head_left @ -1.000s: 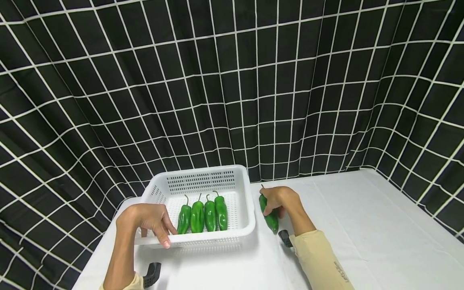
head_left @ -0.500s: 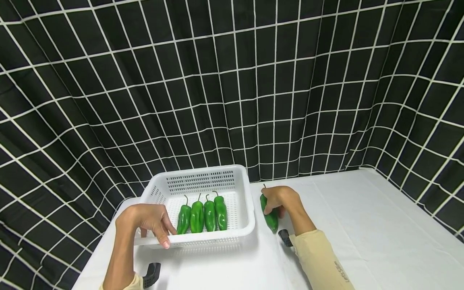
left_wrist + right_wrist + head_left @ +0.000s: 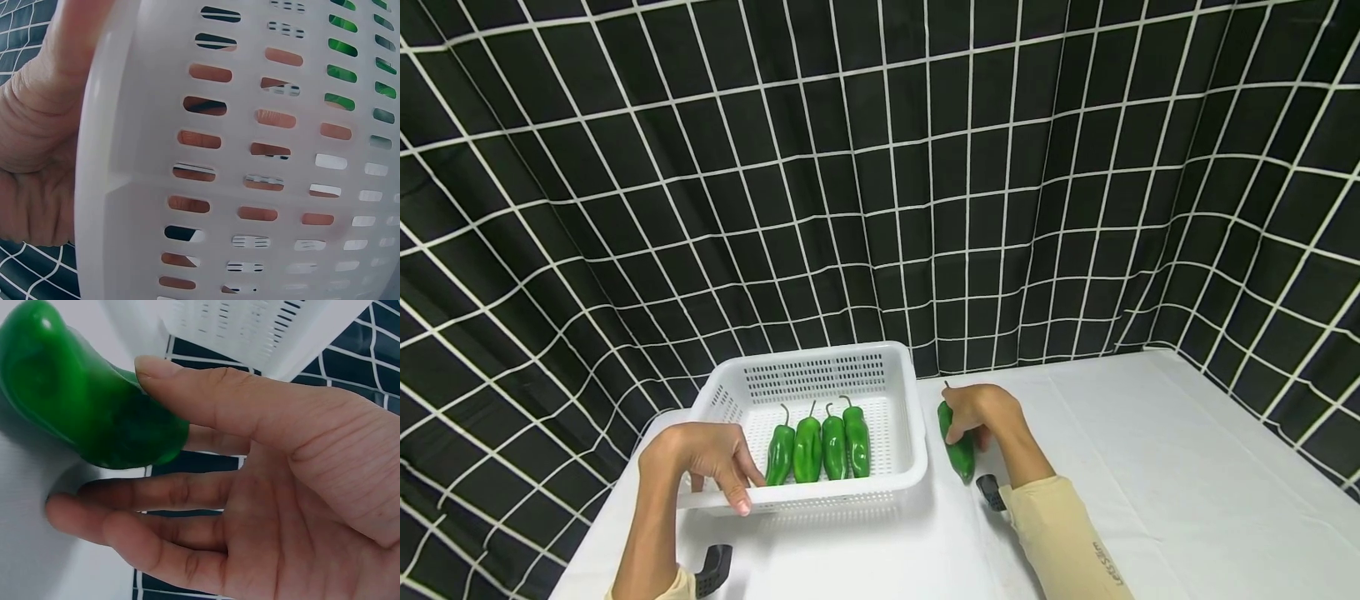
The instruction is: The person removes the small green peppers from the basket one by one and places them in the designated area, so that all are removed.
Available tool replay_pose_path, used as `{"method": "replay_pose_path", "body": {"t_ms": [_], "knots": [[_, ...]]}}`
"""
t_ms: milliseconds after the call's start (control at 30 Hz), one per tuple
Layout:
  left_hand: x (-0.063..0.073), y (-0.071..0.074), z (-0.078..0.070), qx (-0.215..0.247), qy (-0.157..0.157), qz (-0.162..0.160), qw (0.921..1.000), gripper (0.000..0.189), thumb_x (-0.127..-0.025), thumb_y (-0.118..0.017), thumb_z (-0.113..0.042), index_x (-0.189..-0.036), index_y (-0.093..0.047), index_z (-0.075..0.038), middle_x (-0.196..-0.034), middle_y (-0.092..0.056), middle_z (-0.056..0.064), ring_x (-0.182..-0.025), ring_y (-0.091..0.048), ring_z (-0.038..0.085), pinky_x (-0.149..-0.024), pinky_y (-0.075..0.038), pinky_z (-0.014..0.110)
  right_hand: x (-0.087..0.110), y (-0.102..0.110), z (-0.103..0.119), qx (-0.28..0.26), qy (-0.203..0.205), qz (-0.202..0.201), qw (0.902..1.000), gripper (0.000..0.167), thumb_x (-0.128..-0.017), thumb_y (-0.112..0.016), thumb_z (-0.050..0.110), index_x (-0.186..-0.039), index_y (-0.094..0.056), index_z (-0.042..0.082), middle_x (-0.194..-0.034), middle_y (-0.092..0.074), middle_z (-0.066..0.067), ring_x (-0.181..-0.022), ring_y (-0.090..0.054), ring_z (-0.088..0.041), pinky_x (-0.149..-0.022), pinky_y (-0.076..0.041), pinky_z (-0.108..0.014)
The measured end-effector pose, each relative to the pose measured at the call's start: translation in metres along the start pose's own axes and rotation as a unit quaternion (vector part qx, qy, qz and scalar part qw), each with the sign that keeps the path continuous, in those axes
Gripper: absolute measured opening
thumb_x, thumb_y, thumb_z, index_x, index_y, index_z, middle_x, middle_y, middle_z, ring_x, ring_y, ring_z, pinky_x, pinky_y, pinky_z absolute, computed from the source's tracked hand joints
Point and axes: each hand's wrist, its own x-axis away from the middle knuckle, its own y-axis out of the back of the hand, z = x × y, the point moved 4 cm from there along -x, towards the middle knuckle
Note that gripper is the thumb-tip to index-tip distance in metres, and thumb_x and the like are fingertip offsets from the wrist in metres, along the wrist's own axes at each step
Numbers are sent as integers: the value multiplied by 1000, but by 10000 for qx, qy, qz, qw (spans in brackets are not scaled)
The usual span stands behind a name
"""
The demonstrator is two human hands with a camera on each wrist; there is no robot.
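My left hand [image 3: 711,454] grips the near left rim of a white plastic basket [image 3: 835,489], thumb outside and fingers reaching inside. Through the slots of the basket wall [image 3: 144,187], parts of those fingers show in the left wrist view. Several green peppers [image 3: 808,450] lie side by side in the basket, stems pointing away. Right of the basket, my right hand [image 3: 981,412] pinches another green pepper [image 3: 960,460] between thumb and index finger. In the right wrist view the thumb lies along this pepper [image 3: 75,387], and the other fingers extend beneath it.
A white cloth [image 3: 1150,467] covers the table. Behind and on both sides hangs a black curtain [image 3: 985,208] with a white grid. Black curved pieces [image 3: 715,568] show at both wrists, beside beige sleeves [image 3: 1063,537].
The pepper in my right hand has shifted very slightly, its stem end a little to the right. Both hands and the basket stay in practically the same place.
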Motion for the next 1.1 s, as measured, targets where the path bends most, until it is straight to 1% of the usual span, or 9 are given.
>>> {"method": "replay_pose_path", "body": {"t_ms": [100,267,400,500,567,700,867,1000,1100], "knots": [[0,0,1,-5,15,-20,10000,39,-70,-95,-12,-108,-83,-10,-106,-82,9,-101,-74,19,-78,-64,61,3,3,2,152,6,-20,9999,89,-88,-80,16,-162,-31,6,-90,-68,-10,-72,-78,-30,-66,-64,-32],[0,0,0,29,30,-45,10000,40,-69,-95,-11,-107,-83,-9,-105,-82,9,-100,-74,19,-78,-64,61,15,12,9,282,63,-227,9993,87,-91,-79,20,-163,-31,9,-101,-67,-10,-67,-73,-23,-61,-53,-26],[1,0,-1,33,10,-30,10000,40,-69,-95,-11,-107,-83,-8,-106,-82,10,-102,-74,19,-79,-64,63,27,19,18,342,139,-425,9984,85,-94,-77,24,-164,-30,11,-132,-67,-15,-64,-67,-18,-58,-48,-24],[1,1,-1,49,15,-28,10000,40,-69,-95,-12,-106,-83,-8,-106,-82,10,-102,-74,19,-80,-63,64,35,23,25,504,273,-511,9971,85,-96,-75,28,-165,-28,14,-145,-62,-15,-79,-72,-23,-70,-55,-33],[0,1,0,50,10,-36,10000,39,-68,-95,-12,-106,-83,-9,-106,-82,9,-101,-74,20,-79,-63,64,40,26,31,677,509,-612,9945,81,-97,-73,29,-165,-30,14,-148,-62,-16,-102,-74,-29,-88,-59,-45],[-1,1,-1,64,26,-53,10000,38,-68,-94,-11,-105,-84,-9,-105,-82,9,-102,-74,20,-78,-64,63,48,30,44,826,1092,-835,9871,75,-99,-70,29,-163,-33,15,-151,-60,-15,-136,-61,-34,-113,-49,-59],[-1,1,0,73,81,-73,9999,38,-68,-93,-9,-105,-84,-10,-104,-83,8,-101,-74,20,-78,-64,63,54,28,65,872,2149,-1085,9667,65,-101,-68,22,-159,-40,11,-153,-59,-14,-136,-61,-30,-113,-52,-52],[0,1,1,68,125,-83,9999,37,-69,-92,-8,-106,-83,-10,-104,-83,8,-102,-73,19,-78,-64,62,54,24,82,925,2964,-1361,9408,56,-101,-65,13,-154,-48,6,-147,-62,-14,-117,-68,-23,-102,-58,-41],[1,1,1,27,157,-95,9998,37,-70,-92,-8,-106,-83,-11,-104,-83,7,-101,-73,16,-77,-65,59,51,19,92,995,3314,-1444,9270,51,-101,-64,11,-150,-52,4,-143,-65,-12,-99,-66,-15,-92,-59,-33]]}}
